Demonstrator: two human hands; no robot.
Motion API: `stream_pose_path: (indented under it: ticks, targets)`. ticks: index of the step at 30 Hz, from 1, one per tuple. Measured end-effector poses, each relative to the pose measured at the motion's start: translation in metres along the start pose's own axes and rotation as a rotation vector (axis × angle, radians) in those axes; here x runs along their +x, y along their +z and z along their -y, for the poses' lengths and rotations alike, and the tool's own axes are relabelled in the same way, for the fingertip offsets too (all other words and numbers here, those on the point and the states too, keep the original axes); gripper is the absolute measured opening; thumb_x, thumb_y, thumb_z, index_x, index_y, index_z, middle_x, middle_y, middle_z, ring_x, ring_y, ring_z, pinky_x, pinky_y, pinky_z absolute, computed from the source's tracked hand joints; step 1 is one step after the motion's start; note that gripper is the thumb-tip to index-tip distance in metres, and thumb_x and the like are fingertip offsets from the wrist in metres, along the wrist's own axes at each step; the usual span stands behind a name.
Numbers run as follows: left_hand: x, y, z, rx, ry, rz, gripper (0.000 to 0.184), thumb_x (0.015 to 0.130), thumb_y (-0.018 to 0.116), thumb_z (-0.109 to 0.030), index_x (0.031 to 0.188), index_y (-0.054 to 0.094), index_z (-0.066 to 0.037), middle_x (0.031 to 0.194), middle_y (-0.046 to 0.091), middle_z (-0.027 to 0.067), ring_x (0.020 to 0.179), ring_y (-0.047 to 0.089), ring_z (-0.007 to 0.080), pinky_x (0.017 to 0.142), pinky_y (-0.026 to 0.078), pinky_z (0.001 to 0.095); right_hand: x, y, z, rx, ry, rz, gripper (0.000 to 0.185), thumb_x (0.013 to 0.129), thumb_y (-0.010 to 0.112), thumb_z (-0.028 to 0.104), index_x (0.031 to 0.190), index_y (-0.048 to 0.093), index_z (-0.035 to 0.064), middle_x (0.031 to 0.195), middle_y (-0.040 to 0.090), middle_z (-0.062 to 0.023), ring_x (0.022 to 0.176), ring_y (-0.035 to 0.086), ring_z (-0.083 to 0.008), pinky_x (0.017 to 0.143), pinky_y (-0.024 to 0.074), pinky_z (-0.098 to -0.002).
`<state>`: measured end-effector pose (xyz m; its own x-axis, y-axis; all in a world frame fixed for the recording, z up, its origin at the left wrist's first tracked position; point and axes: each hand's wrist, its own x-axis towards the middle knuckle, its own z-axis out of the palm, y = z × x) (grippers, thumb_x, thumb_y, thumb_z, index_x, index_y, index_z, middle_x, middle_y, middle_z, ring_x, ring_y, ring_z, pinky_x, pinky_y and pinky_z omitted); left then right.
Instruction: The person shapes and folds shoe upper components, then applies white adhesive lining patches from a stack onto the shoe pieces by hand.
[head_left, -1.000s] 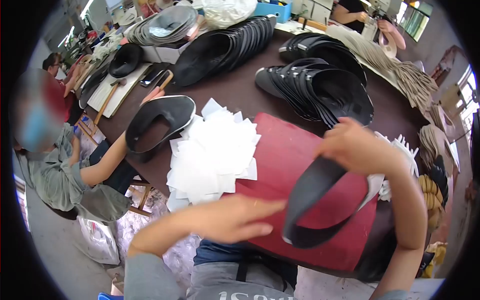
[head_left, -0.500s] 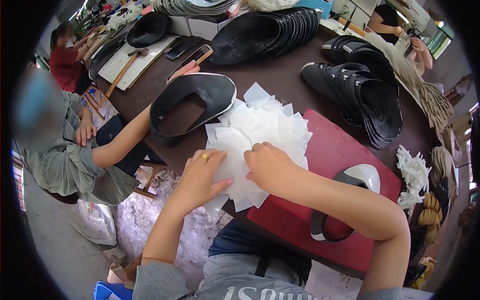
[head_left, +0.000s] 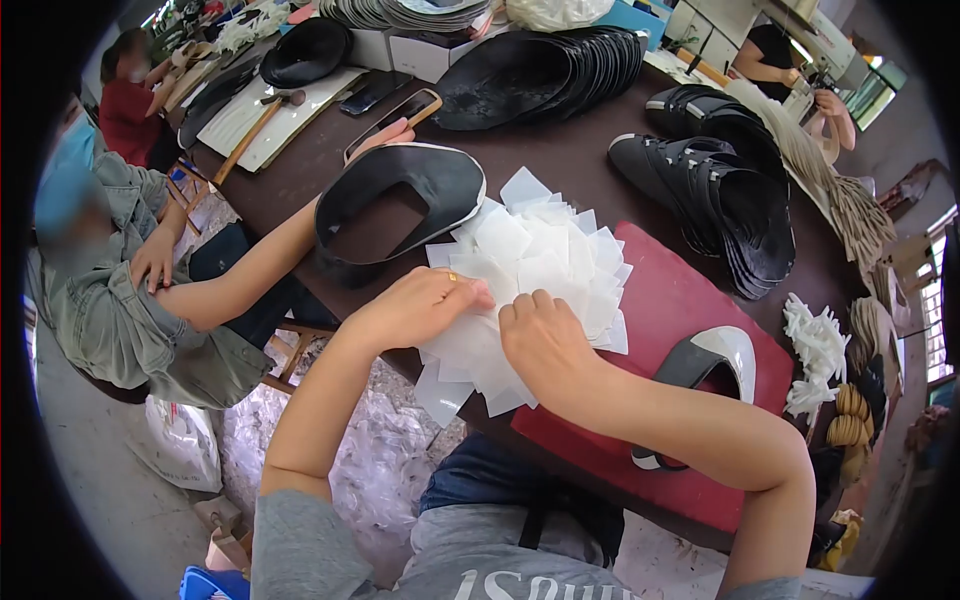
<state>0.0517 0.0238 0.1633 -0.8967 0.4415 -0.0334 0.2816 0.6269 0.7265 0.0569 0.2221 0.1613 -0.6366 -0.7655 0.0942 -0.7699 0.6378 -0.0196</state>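
A fanned pile of thin white translucent sheets (head_left: 545, 245) lies on the table in front of me. My left hand (head_left: 425, 308), with a ring on one finger, is closed, its fingertips pinching a white sheet at the near side of the pile. Close beside it, my right hand (head_left: 545, 335) has its fingers curled down on the same sheets; its thumb is hidden. Beyond my left hand stands a black shoe upper (head_left: 445, 190) with a white edge. A grey and white shoe upper (head_left: 738, 350) lies on the red mat (head_left: 650, 290), partly covered by my right forearm.
A co-worker's hand (head_left: 392, 135) on the left holds a thin, tan-edged object. Stacked black shoe uppers (head_left: 540, 70) stand at the back, more (head_left: 720, 195) at the right. A hammer (head_left: 245, 135) lies at back left. White strips (head_left: 815, 350) hang near the right edge.
My left hand has moved up and right over the sheets, and its fingers have come together near my right hand. The view has shifted slightly.
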Motion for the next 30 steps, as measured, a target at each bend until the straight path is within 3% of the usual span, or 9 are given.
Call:
stream_pose_path:
  ticks: [4, 9, 14, 16, 18, 21, 24, 27, 30]
  targets:
    - [0.001, -0.005, -0.002, -0.018, -0.067, 0.064, 0.038, 0.095, 0.041, -0.027, 0.105, 0.067, 0.000, 0.115, 0.067, 0.0078, 0.093, 0.062, 0.0284, 0.085, 0.046, 0.0320, -0.016, -0.023, 0.027, -0.256, -0.162, -0.136, 0.007, 0.072, 0.059, 0.009, 0.075, 0.054, 0.0055, 0.073, 0.051, -0.0113, 0.068, 0.044, -0.0209, 0.064, 0.0365, -0.0296]
    - [-0.022, -0.010, 0.003, -0.107, -0.122, 0.054, 0.042, 0.097, 0.038, -0.028, 0.107, 0.066, 0.002, 0.117, 0.067, 0.0080, 0.101, 0.062, 0.0274, 0.091, 0.045, 0.0303, -0.060, -0.066, 0.053, 0.014, -0.233, -0.077, 0.007, 0.074, 0.059, 0.008, 0.079, 0.056, 0.0037, 0.077, 0.053, -0.0122, 0.069, 0.045, -0.0231, 0.066, 0.0385, -0.0323]
    - [-0.053, 0.022, -0.048, -0.075, -0.002, -0.468, 0.022, 0.085, 0.057, -0.003, 0.103, 0.067, 0.004, 0.107, 0.068, 0.0141, 0.095, 0.064, 0.0251, 0.084, 0.049, 0.0330, -0.128, -0.160, -0.023, 0.649, 0.475, -0.096, 0.015, 0.078, 0.057, 0.000, 0.092, 0.062, -0.0008, 0.101, 0.061, -0.0133, 0.080, 0.056, -0.0241, 0.073, 0.0456, -0.0310]
    - [-0.068, 0.044, -0.070, -0.328, 0.013, -0.385, 0.019, 0.088, 0.055, -0.003, 0.100, 0.068, 0.005, 0.101, 0.069, 0.0139, 0.089, 0.065, 0.0217, 0.080, 0.051, 0.0313, -0.173, -0.155, -0.018, 0.843, 0.542, -0.369, 0.015, 0.078, 0.057, -0.004, 0.092, 0.062, -0.0013, 0.105, 0.062, -0.0138, 0.081, 0.058, -0.0201, 0.070, 0.0462, -0.0259]
    - [-0.065, 0.074, -0.096, -0.741, -0.199, -0.033, 0.019, 0.090, 0.056, -0.006, 0.102, 0.068, 0.002, 0.097, 0.070, 0.0131, 0.083, 0.067, 0.0184, 0.075, 0.052, 0.0275, -0.190, -0.140, 0.006, 0.827, 0.647, -0.049, 0.008, 0.080, 0.058, -0.001, 0.088, 0.061, -0.0010, 0.107, 0.064, -0.0138, 0.083, 0.060, -0.0212, 0.073, 0.0477, -0.0270]
    - [-0.036, 0.102, -0.128, -0.793, -0.363, 0.550, 0.029, 0.091, 0.059, -0.010, 0.117, 0.060, 0.004, 0.104, 0.068, 0.0129, 0.096, 0.066, 0.0199, 0.079, 0.051, 0.0273, -0.200, -0.097, 0.001, 1.211, 0.881, -0.234, 0.015, 0.081, 0.058, -0.002, 0.096, 0.060, 0.0001, 0.103, 0.063, -0.0132, 0.085, 0.060, -0.0223, 0.073, 0.0477, -0.0286]
    - [0.009, 0.128, -0.149, -1.348, -0.059, 0.313, 0.060, 0.087, 0.066, -0.008, 0.139, 0.036, -0.006, 0.130, 0.051, 0.0150, 0.114, 0.054, 0.0231, 0.093, 0.047, 0.0317, -0.201, -0.097, -0.012, 1.426, 0.701, -0.599, 0.017, 0.082, 0.057, -0.002, 0.099, 0.059, 0.0002, 0.102, 0.063, -0.0142, 0.085, 0.061, -0.0218, 0.073, 0.0482, -0.0283]
    - [0.056, 0.136, -0.165, -1.468, 0.121, 0.172, 0.060, 0.084, 0.068, -0.007, 0.136, 0.038, -0.008, 0.126, 0.053, 0.0119, 0.107, 0.057, 0.0221, 0.098, 0.043, 0.0337, -0.201, -0.104, -0.024, 1.624, 0.456, -0.951, 0.018, 0.083, 0.056, -0.003, 0.101, 0.058, 0.0004, 0.100, 0.063, -0.0151, 0.085, 0.061, -0.0214, 0.074, 0.0487, -0.0280]
    - [0.095, 0.140, -0.167, -1.536, 0.014, 0.595, 0.055, 0.083, 0.069, -0.006, 0.131, 0.042, -0.008, 0.125, 0.054, 0.0108, 0.105, 0.057, 0.0203, 0.096, 0.044, 0.0319, -0.207, -0.115, -0.036, 1.803, 0.444, -1.027, 0.023, 0.082, 0.053, -0.004, 0.104, 0.055, 0.0000, 0.092, 0.062, -0.0160, 0.081, 0.061, -0.0213, 0.073, 0.0490, -0.0278]
